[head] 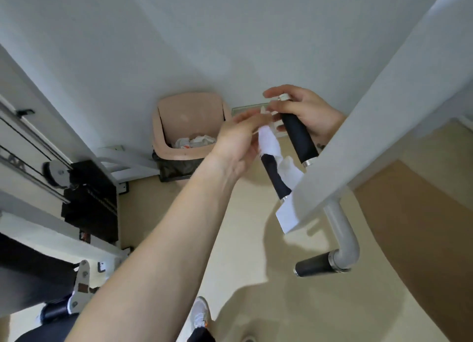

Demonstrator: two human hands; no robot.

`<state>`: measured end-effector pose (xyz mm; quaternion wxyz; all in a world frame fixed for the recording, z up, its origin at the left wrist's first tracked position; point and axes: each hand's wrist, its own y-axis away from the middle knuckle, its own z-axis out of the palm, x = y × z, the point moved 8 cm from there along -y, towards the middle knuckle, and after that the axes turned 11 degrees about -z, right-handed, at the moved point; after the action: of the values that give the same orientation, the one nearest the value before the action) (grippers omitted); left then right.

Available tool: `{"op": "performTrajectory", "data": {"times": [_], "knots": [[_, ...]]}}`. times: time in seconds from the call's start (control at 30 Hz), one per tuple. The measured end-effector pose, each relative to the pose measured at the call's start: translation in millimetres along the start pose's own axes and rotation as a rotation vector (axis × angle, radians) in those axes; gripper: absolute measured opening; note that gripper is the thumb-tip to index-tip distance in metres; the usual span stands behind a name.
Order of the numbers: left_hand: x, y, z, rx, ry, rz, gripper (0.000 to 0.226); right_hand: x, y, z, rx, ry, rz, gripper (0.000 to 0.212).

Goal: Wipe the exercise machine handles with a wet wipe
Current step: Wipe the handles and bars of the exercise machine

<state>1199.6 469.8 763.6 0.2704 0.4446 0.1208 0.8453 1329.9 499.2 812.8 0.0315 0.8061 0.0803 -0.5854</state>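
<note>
My left hand point(238, 139) holds a white wet wipe point(268, 143) wrapped round the upper end of a black foam handle point(277, 180). Part of the wipe hangs loose beside that handle. Just to the right, my right hand point(311, 114) grips the top of a second black handle point(299, 139), with its fingertips at the white end cap. Both handles slope down into the white machine arm point(384, 111). A third black handle point(314, 265) sticks out lower down on a grey bent tube point(343, 234).
A pink waste bin point(189, 126) with crumpled paper inside stands against the white wall behind my hands. A black weight stack point(92, 196) with a pulley and cables is at the left. The floor is beige, and one of my shoes point(201, 313) shows at the bottom.
</note>
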Motion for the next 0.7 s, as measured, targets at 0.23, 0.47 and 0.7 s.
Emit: {"op": "performTrajectory", "data": {"times": [0.23, 0.47, 0.7], "knots": [[60, 26, 22, 0.152, -0.180, 0.037, 0.006, -30, 14, -15, -0.022, -0.046, -0.103, 0.032], [79, 39, 36, 0.156, -0.096, 0.084, 0.006, -63, 1, -12, -0.080, 0.008, -0.054, 0.041], [68, 47, 36, 0.120, -0.177, 0.050, 0.013, -65, 5, 1, -0.259, 0.088, -0.022, 0.032]]}}
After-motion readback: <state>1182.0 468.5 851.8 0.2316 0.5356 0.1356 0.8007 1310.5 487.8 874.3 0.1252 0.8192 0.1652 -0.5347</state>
